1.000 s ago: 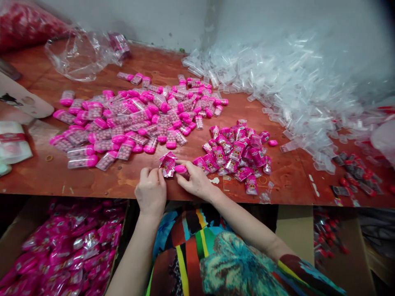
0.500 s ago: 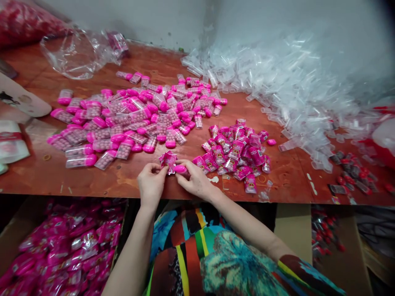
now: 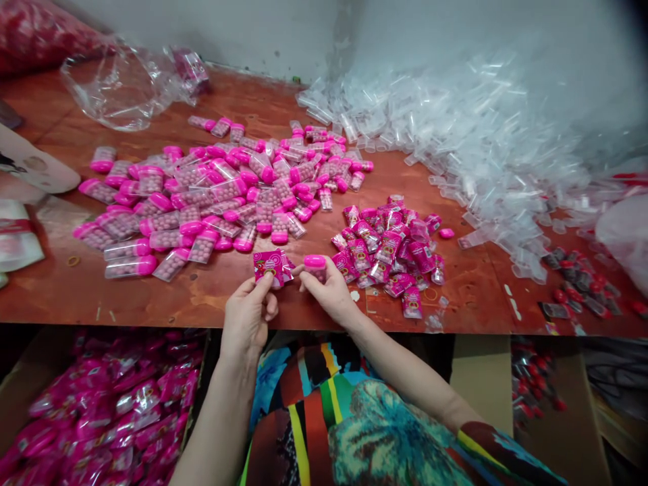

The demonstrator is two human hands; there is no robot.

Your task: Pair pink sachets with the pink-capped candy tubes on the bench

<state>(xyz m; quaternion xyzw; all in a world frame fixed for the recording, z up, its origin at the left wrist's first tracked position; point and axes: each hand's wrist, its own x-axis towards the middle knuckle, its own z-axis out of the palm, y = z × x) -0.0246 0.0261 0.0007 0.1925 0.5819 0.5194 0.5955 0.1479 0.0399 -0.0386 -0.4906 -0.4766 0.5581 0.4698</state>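
Between thumb and fingers, my left hand pinches a pink printed wrapper near the table's front edge. Beside it, my right hand is closed on a small clear candy container with a pink cap, cap end up. The wrapper and the container are close together, a small gap apart. Beyond my hands lies a wide heap of pink-capped candy containers filled with small balls. Just right of my right hand is a pile of pink wrapped packs.
Clear plastic tubes form a large heap at the back right. Red-capped pieces lie at the right. A clear bag sits at the back left. Below the table edge, a box holds many pink packs.
My hands have moved slightly apart. The wrapper now shows flatter and wider in my left hand, and the container has shifted right and stands more upright in my right hand.
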